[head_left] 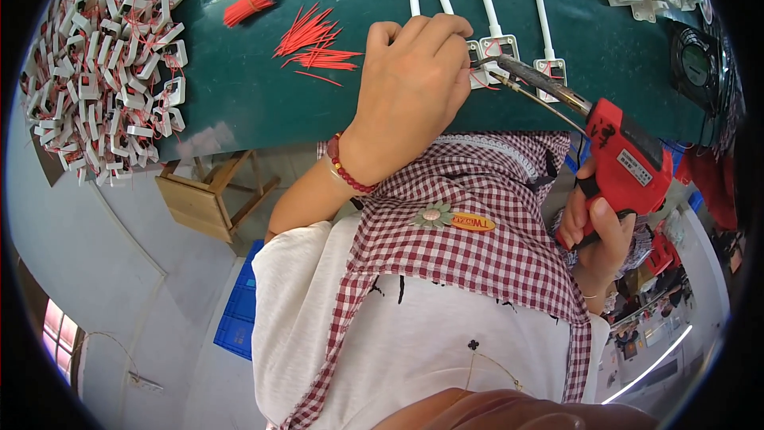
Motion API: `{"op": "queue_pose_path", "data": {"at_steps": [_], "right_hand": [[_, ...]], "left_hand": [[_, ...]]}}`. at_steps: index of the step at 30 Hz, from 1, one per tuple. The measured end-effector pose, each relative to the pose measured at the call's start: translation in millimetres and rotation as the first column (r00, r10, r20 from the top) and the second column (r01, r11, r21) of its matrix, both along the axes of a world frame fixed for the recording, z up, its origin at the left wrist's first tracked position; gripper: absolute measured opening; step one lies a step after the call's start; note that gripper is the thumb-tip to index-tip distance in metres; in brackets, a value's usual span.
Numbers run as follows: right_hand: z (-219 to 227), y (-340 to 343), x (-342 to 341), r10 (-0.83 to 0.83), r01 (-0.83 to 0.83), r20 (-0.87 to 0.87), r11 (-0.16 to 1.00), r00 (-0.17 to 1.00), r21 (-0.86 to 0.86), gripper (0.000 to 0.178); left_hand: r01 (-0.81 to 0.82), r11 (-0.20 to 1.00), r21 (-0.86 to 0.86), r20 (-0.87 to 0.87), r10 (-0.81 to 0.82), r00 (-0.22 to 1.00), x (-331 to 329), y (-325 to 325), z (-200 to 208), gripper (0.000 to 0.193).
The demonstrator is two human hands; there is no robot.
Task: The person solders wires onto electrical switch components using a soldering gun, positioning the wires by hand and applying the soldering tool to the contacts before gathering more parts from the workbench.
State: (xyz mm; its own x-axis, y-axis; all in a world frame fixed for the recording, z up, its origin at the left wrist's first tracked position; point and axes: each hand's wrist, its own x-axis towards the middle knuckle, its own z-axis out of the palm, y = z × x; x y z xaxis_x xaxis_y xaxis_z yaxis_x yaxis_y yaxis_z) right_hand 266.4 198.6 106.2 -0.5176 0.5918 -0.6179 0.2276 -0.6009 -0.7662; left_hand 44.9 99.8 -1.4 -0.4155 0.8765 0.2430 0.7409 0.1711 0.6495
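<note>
Red soldering gun [625,167] with its tip over small white housings [500,46], upper right of centre.
The right hand [602,240], at right, grips the gun's handle; the left hand [418,72], upper centre, curls beside the housings, fingertips partly hidden: cannot tell whether it pinches one.

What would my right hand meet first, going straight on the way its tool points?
Led by the red soldering gun, your right hand would likely meet the white square housing beside your left hand first; exact depth is unclear.
</note>
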Motion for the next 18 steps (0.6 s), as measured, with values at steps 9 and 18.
{"op": "queue_pose_path", "data": {"at_steps": [9,18], "right_hand": [[0.7,-1.9,1.1,0.019,-0.019,0.038,1.000,0.999,0.009,0.043],[1.7,-2.6,0.0,0.020,-0.020,0.028,1.000,0.999,-0.001,0.038]], "left_hand": [[0.037,0.999,-0.040,0.013,-0.037,0.999,-4.7,-0.1,3.7,0.013],[0.031,0.999,-0.044,0.008,-0.031,0.999,-4.3,-0.3,4.0,0.012]]}}
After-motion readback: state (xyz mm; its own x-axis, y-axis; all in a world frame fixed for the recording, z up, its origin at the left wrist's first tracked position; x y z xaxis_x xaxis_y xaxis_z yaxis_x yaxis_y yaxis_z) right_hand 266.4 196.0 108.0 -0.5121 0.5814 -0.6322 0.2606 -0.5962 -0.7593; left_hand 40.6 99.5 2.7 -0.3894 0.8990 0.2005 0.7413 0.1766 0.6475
